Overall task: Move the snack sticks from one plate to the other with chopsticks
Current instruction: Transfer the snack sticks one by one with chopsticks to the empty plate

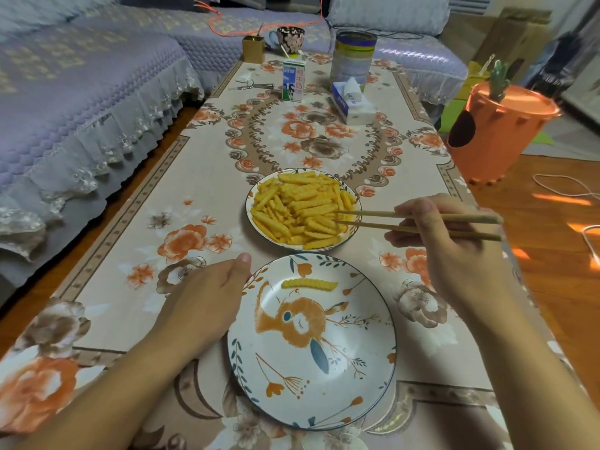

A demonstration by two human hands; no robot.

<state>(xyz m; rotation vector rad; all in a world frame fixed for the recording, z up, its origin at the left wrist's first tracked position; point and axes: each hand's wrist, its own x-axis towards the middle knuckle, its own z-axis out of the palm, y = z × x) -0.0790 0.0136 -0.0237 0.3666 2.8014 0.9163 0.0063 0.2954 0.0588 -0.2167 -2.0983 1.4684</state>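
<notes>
Right now the right hand (454, 251) holds a pair of wooden chopsticks (406, 222), with the fingers curled around their back part. The chopsticks lie almost flat and point to the left, and their tips are a little apart from each other. The tips reach into the right side of the pile of snack sticks (298, 209), but I cannot tell if they already pinch one stick.

The yellow, wavy snack sticks fill the far plate (256, 228), which stands in the middle of the bench (162, 222). Just in front of it, almost touching, stands the near plate (373, 368), white with an orange rabbit picture and small flowers. One single snack stick (308, 283) lies across the upper part of this plate, above the rabbit.

The left hand (211, 297) rests on the bench at the left rim of the near plate. The thumb lies along the rim; the other fingers are hidden under the hand, so I cannot tell if they grip the plate.

The bench has a cloth with orange and brown flowers. At its far end stand a milk carton (293, 80), a tall tin (354, 60), a tissue pack (352, 103), a flowered cup (290, 40) and a small gold box (252, 48). A sofa with a purple cover (81, 92) runs along the left side, and an orange bin (496, 128) stands on the floor to the right.
</notes>
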